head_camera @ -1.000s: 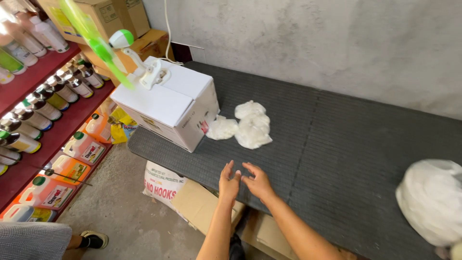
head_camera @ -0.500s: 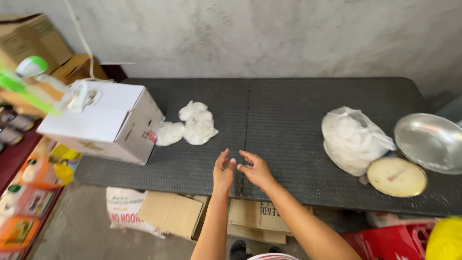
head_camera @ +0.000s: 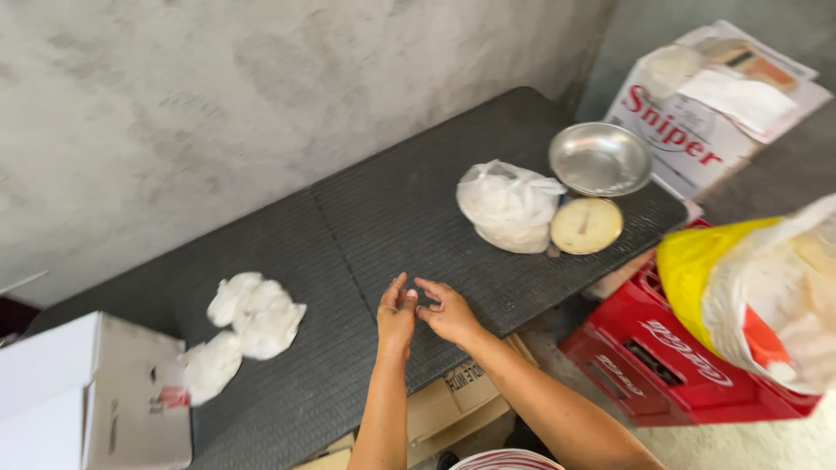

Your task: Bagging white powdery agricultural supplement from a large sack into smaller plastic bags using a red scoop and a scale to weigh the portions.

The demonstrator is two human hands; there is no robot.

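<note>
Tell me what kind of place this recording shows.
Likely a small shop's back or packing corner: a dial weighing scale with a metal pan, a filled plastic bag, and a red crate beside the black table.

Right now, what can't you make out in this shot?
Head view only:
- Whether the left hand and right hand pinch anything: fingers cover it.
- White box: cut off by the left edge.
- Yellow sack: blurred, cut off at right.
- Scale dial: too small to read.

view swung right, red crate (head_camera: pixel 670 365) now visible
</note>
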